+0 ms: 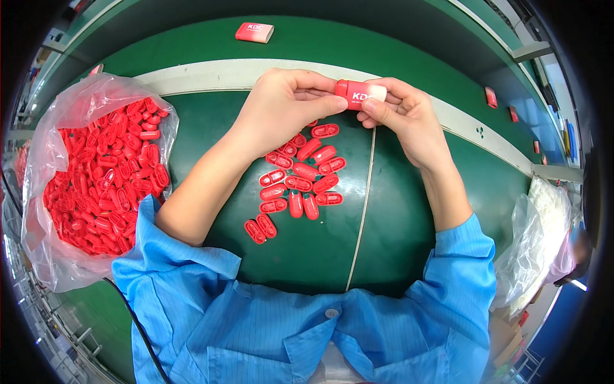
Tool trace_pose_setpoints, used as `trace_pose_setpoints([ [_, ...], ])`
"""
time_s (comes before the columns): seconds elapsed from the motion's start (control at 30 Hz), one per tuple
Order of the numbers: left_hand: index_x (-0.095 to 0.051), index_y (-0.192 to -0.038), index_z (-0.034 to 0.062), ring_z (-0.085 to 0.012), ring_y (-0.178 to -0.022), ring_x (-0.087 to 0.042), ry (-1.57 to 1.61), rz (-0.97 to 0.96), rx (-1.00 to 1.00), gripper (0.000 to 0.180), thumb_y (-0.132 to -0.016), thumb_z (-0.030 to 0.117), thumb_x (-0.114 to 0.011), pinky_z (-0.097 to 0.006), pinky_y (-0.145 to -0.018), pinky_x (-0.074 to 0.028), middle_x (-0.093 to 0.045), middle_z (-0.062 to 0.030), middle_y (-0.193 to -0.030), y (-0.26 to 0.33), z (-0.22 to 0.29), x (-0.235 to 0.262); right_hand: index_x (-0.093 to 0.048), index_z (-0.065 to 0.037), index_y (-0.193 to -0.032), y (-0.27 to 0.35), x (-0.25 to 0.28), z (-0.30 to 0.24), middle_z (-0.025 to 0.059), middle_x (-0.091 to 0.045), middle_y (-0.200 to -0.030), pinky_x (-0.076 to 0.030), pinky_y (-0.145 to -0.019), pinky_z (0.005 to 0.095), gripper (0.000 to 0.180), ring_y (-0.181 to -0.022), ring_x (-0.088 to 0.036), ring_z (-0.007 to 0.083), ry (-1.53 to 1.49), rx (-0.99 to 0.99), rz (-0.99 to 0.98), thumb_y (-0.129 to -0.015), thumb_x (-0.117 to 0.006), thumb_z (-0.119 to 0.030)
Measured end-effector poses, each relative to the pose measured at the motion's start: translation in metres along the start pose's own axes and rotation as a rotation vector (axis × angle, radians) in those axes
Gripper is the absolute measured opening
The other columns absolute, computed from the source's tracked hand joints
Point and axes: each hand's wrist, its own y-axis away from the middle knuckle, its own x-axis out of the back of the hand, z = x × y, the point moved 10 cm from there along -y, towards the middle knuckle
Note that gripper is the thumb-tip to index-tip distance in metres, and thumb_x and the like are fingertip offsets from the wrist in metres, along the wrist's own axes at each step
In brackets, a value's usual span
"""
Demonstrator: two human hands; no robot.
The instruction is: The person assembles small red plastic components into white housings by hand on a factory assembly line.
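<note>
Between the left fingers [329, 105] and right fingers [382, 112], both pinching it, is a red-and-white case [357, 93]. On the fingers' near side, red shells [299, 183] dot the green counter [400, 214].

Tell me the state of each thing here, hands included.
Red-and-white case: held sideways
Left hand: closed on its red end
Right hand: closed on its white end
Loose red pieces: scattered, some hollow side up
Left bag: open, filled with red pieces
Right bag: opening unclear
Far case: lying unheld

A green tabletop [403, 224] bears loose red oval caps [306, 171] and a filled bag [54, 272].
</note>
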Motion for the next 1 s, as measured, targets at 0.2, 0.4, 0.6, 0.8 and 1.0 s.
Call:
trace_pose_setpoints([
  [0.2,-0.065,-0.092,-0.0062,-0.0120,-0.076,-0.065,-0.093,0.040,-0.026,0.020,-0.078,0.007,-0.069,-0.023,-0.070,-0.053,-0.068,-0.0113,-0.081,0.002,0.005,0.001,-0.058,0.003,-0.105,0.002,0.001,0.001,0.0084,-0.064,-0.093,-0.052,-0.071,0.0231,0.023,-0.079,-0.062,0.0110,0.025,0.030,0.006,-0.085,-0.062,-0.007],
  [0.4,-0.066,-0.097,-0.0033,-0.0128,-0.075,-0.065,-0.078,0.082,-0.128,0.021,-0.079,0.008,-0.067,-0.024,-0.069,-0.053,-0.068,-0.0109,-0.083,0.004,0.006,0.003,-0.057,0.004,-0.106,0.004,0.001,0.000,0.0090,-0.064,-0.094,-0.052,-0.072,0.0234,0.025,-0.081,-0.062,0.0120,0.030,0.041,0.028,-0.084,-0.062,-0.007],
  [0.6,-0.064,-0.102,-0.0009,-0.0140,-0.068,-0.065,-0.197,0.121,-0.205,0.023,-0.083,0.012,-0.063,-0.025,-0.062,-0.051,-0.068,-0.0145,-0.081,0.009,0.021,-0.003,-0.057,0.004,-0.106,0.004,0.005,-0.003,0.0097,-0.064,-0.093,-0.052,-0.073,0.0239,0.026,-0.081,-0.063,0.0123,0.000,0.055,0.043,-0.084,-0.063,-0.007],
  [0.8,-0.064,-0.098,-0.0022,-0.0219,-0.057,-0.063,-0.334,0.219,-0.300,0.022,-0.084,0.014,-0.061,-0.028,-0.055,-0.048,-0.063,-0.0203,-0.072,0.016,0.026,-0.001,-0.059,0.003,-0.104,0.008,0.004,-0.008,0.0089,-0.065,-0.089,-0.052,-0.072,0.0235,0.024,-0.079,-0.063,0.0117,0.041,0.119,0.103,-0.082,-0.065,-0.005],
  [1.0,-0.052,-0.109,-0.0053,-0.0369,-0.070,-0.061,-0.551,0.163,-0.324,0.027,-0.088,0.011,-0.053,-0.039,-0.062,-0.049,-0.061,-0.0230,-0.081,0.020,0.034,-0.021,-0.059,0.003,-0.103,0.008,-0.001,-0.005,0.0092,-0.065,-0.090,-0.053,-0.071,0.0232,0.023,-0.078,-0.062,0.0116,0.061,0.080,0.069,-0.082,-0.064,-0.004],
])
